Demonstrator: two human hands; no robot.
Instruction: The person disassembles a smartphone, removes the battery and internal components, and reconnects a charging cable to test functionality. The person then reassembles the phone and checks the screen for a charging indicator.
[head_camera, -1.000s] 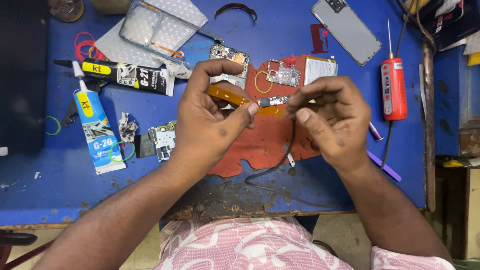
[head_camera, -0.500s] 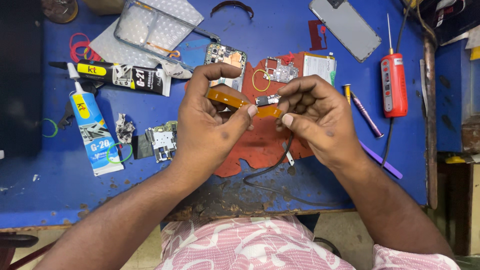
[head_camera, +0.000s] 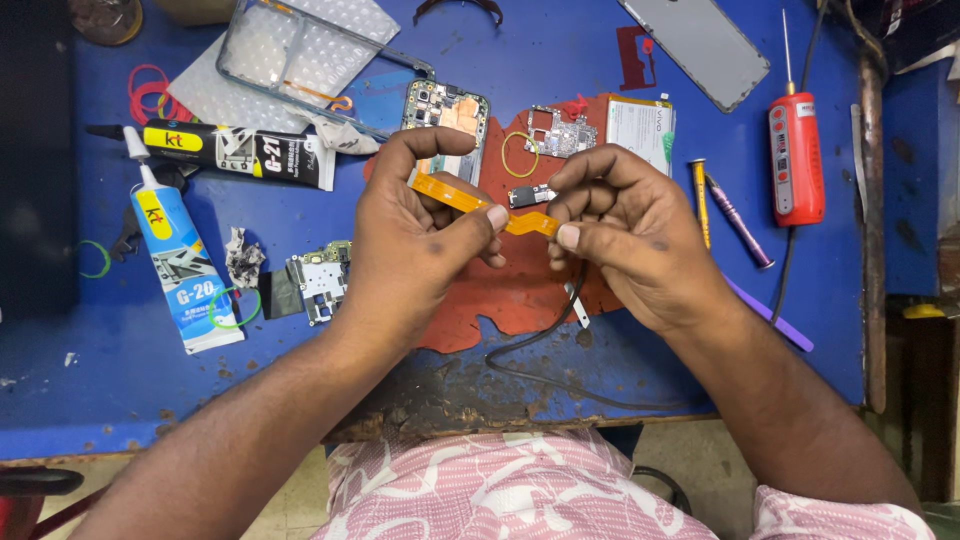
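Both hands meet over the middle of the blue bench (head_camera: 600, 370), sharing one orange flex ribbon (head_camera: 470, 198). The left hand (head_camera: 420, 240) pinches it between thumb and forefinger, its closed grip holding the ribbon's long run, which angles up and to the far left; the right hand (head_camera: 625, 235) closes its fingertips on the ribbon's right end, just beside a small dark component (head_camera: 530, 195) that sits between the two hands (whether it is joined to the ribbon cannot be told). The ribbon is lifted clear, above a worn red mat (head_camera: 520, 300). Judging by what lies about, the teardown is well advanced: an opened phone body (head_camera: 447, 110) with its boards exposed rests just beyond the left hand, a bare circuit board (head_camera: 560, 130) and a white battery (head_camera: 640, 125) lie far of the right hand, a clear case (head_camera: 300, 60) and a grey back panel (head_camera: 700, 45) sit at the far edge, and another small board (head_camera: 318, 282) lies to the left. Nothing looks reassembled yet, so fitting the ribbon and closing the phone seem still ahead. Two glue tubes, one black (head_camera: 240, 152) and one blue-white (head_camera: 180, 265), wait at the left; a red powered tool (head_camera: 795, 160) lies at the right.
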